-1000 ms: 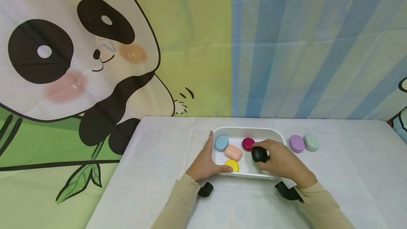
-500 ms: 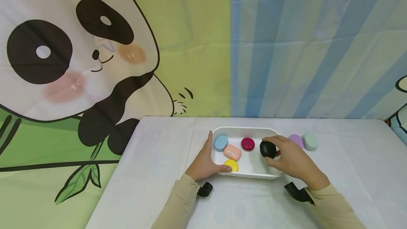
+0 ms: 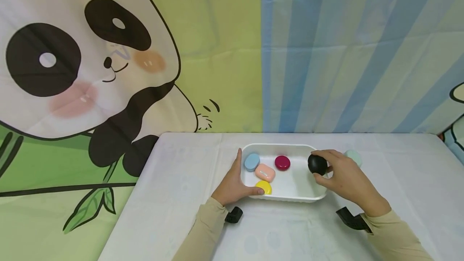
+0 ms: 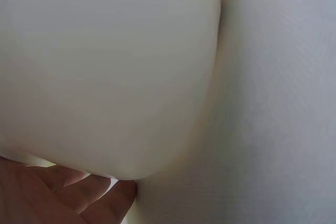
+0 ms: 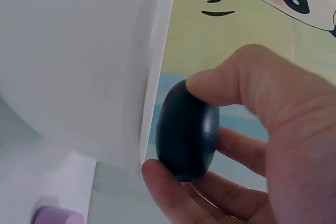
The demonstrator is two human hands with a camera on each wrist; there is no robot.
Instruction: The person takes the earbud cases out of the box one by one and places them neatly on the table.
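Note:
My right hand (image 3: 346, 178) pinches a glossy black rounded oval piece (image 3: 317, 165) between thumb and fingertips, over the right end of a white tray (image 3: 291, 188). In the right wrist view the black piece (image 5: 186, 132) appears right beside the tray's rim (image 5: 157, 72), with a thin seam on its side. My left hand (image 3: 233, 184) holds the tray's left end, thumb over the front rim and fingers along the side. Inside the tray lie a blue round piece (image 3: 251, 162), a pink rounded rectangular piece (image 3: 265, 172), a dark red round piece (image 3: 282, 163) and a yellow round piece (image 3: 264, 187).
To the right of the tray, a mint-green piece (image 3: 353, 157) rests on the white-covered table (image 3: 203, 156), partly behind my right hand. A purple piece (image 5: 58, 216) shows at the bottom of the right wrist view. A panda-print cloth (image 3: 217, 51) hangs behind the table.
My right hand has moved right with the black piece, from the tray's middle to its right end. It now hides the purple piece in the head view. The left hand stays in place.

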